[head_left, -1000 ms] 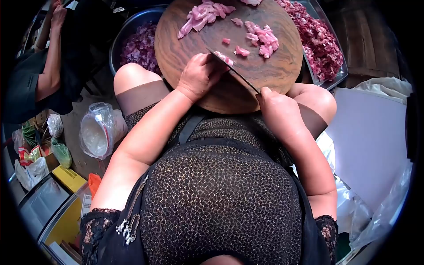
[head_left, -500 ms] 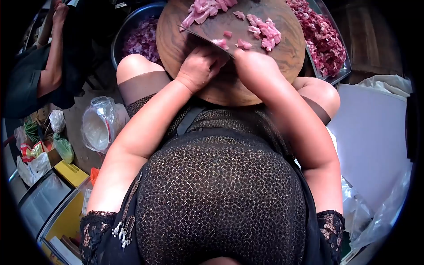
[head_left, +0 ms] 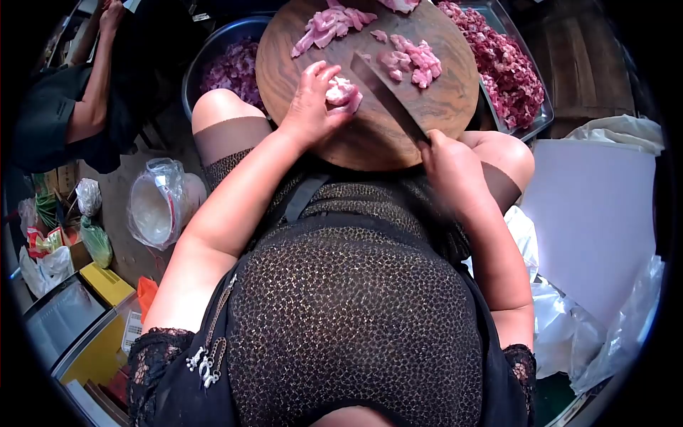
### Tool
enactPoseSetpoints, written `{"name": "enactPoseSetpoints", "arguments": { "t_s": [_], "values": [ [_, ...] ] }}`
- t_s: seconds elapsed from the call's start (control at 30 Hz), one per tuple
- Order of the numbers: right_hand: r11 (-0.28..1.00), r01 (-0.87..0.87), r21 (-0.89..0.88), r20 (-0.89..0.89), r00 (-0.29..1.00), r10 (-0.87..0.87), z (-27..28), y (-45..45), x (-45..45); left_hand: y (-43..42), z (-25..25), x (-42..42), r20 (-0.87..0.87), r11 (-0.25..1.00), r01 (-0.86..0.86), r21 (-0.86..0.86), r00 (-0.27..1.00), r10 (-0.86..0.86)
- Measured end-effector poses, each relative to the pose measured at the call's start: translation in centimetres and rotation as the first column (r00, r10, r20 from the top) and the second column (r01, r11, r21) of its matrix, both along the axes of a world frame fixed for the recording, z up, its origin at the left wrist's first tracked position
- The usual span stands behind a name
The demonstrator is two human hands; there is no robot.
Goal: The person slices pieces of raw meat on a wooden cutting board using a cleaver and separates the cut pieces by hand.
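My right hand grips the handle of a cleaver, whose dark blade slants up and left over a round wooden chopping block. On the block's left side, the curled fingers of my left hand hold a piece of raw meat, pale with pink. The blade is apart from this piece. Strips of pink meat lie near the block's far edge. A small pile of cut meat sits to the right of the blade.
A blue basin of chopped meat stands left of the block, and a metal tray heaped with minced meat stands right. A plastic-lined bucket is on the floor at left. Another person's arm shows at upper left.
The cleaver has swung away from my left hand, its handle moving right and toward me. My left hand has shifted slightly left and up, and the meat in it now shows.
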State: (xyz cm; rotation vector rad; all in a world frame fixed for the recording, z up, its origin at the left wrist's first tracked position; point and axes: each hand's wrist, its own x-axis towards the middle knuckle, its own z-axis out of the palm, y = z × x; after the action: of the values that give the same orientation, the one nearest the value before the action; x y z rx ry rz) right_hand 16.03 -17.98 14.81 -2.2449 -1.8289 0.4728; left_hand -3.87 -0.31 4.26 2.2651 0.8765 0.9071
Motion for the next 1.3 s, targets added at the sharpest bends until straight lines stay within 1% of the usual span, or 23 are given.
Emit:
{"name": "enactPoseSetpoints", "arguments": {
  "t_s": [0.03, 0.07, 0.1, 0.17, 0.2, 0.23, 0.3, 0.33, 0.4, 0.47, 0.5, 0.53, 0.6, 0.63, 0.7, 0.77, 0.83, 0.9, 0.97, 1.1, 1.17, 1.23, 1.3],
  "values": [
    [0.999, -0.038, 0.004, 0.006, 0.999, 0.038, 0.1, 0.3, -0.4, -0.2, 0.4, -0.3, -0.060, 0.995, -0.020, 0.098, 0.998, 0.026],
    [0.998, -0.023, -0.056, -0.004, 1.000, 0.023, 0.5, 0.7, -0.9, -0.2, 0.6, -0.6, -0.074, 0.970, -0.043, 0.241, 0.995, 0.062],
    [0.998, -0.024, -0.060, -0.003, 1.000, 0.024, 0.2, 1.0, -1.0, -0.1, 0.4, -0.6, -0.074, 0.970, -0.044, 0.237, 0.995, 0.063],
    [0.995, -0.083, -0.063, 0.041, 0.996, 0.085, -0.6, 1.5, -1.1, 0.3, -0.3, -0.7, -0.030, 0.965, 0.144, 0.221, 0.990, -0.140],
    [0.989, -0.111, -0.100, 0.072, 0.990, 0.119, -0.6, 1.8, -1.2, 0.4, -0.4, -0.1, 0.003, 0.971, 0.175, 0.165, 0.984, -0.178],
    [0.988, -0.106, -0.108, 0.068, 0.991, 0.114, -0.5, 2.2, -1.4, 0.4, -0.5, 0.1, 0.002, 0.971, 0.180, 0.156, 0.983, -0.183],
    [0.954, -0.092, -0.285, 0.062, 0.992, 0.114, 0.1, 3.0, -1.7, 0.1, -0.2, 0.2, -0.039, 0.980, 0.164, 0.114, 0.986, -0.161],
    [0.952, -0.081, -0.294, 0.055, 0.993, 0.102, 0.2, 3.3, -1.5, 0.0, -0.1, 0.3, -0.023, 0.980, 0.163, 0.112, 0.987, -0.162],
    [0.975, -0.135, -0.177, -0.046, 0.991, 0.129, 0.1, 3.5, -0.5, 0.2, -0.9, 0.5, -0.033, 0.978, 0.185, 0.095, 0.983, -0.182],
    [0.962, -0.167, -0.215, -0.063, 0.986, 0.157, 0.7, 4.8, -0.1, 0.1, -1.1, 0.8, -0.042, 0.977, 0.200, 0.080, 0.979, -0.197],
    [0.946, -0.213, -0.246, -0.069, 0.977, 0.202, 0.8, 5.6, 0.0, 0.0, -0.9, 1.1, -0.034, 0.974, 0.179, 0.139, 0.984, -0.176],
    [0.954, -0.239, -0.181, -0.074, 0.971, 0.229, -0.1, 6.5, -0.1, 0.0, -0.8, 1.3, -0.023, 0.968, 0.154, 0.200, 0.988, -0.152],
    [0.960, -0.204, -0.192, -0.033, 0.979, 0.202, -1.4, 9.5, -1.9, 0.1, -1.5, 1.2, -0.053, 0.969, 0.139, 0.204, 0.990, -0.131],
    [0.966, -0.223, -0.129, -0.035, 0.975, 0.220, -2.1, 10.9, -2.5, 0.1, -1.7, 1.0, -0.083, 0.970, 0.124, 0.208, 0.991, -0.108],
    [0.948, -0.304, -0.097, -0.003, 0.952, 0.305, -2.7, 12.7, -3.0, 0.0, -1.3, 0.8, -0.118, 0.970, 0.134, 0.204, 0.987, -0.112],
    [0.942, -0.317, -0.111, -0.005, 0.948, 0.318, -2.7, 12.9, -2.5, 0.1, -0.9, 0.6, -0.117, 0.960, 0.168, 0.225, 0.983, -0.144],
    [0.954, -0.282, -0.105, 0.002, 0.959, 0.283, -2.1, 10.9, -1.8, 0.5, -1.3, 0.4, -0.079, 0.954, 0.154, 0.258, 0.987, -0.138],
    [0.977, -0.131, -0.167, -0.016, 0.991, 0.130, -1.9, 7.1, 0.1, 0.5, -1.4, 0.0, -0.103, 0.957, 0.149, 0.248, 0.987, -0.127],
    [0.974, -0.051, -0.219, -0.092, 0.995, 0.032, -2.9, 3.1, 3.0, 0.6, -1.0, 0.0, -0.124, 0.949, 0.169, 0.267, 0.982, -0.140],
    [0.988, 0.002, -0.154, -0.010, 1.000, -0.003, -1.5, -0.5, 3.7, 0.4, -1.1, -0.4, -0.083, 0.960, 0.149, 0.236, 0.988, -0.133],
    [0.980, 0.199, -0.027, -0.073, 0.977, -0.200, -2.1, -1.1, 3.3, 0.4, -1.1, -0.7, -0.146, 0.978, 0.134, 0.160, 0.983, -0.111],
    [0.980, 0.201, -0.001, -0.122, 0.972, -0.200, -1.0, -1.2, 2.2, 0.4, -0.9, -0.6, -0.164, 0.978, 0.081, 0.190, 0.985, -0.050],
    [0.984, 0.174, 0.020, -0.242, 0.956, -0.164, 0.3, -0.9, 0.7, 0.6, -0.7, -0.6, 0.056, 0.999, -0.035, 0.024, 0.998, 0.034]
  ]
}}
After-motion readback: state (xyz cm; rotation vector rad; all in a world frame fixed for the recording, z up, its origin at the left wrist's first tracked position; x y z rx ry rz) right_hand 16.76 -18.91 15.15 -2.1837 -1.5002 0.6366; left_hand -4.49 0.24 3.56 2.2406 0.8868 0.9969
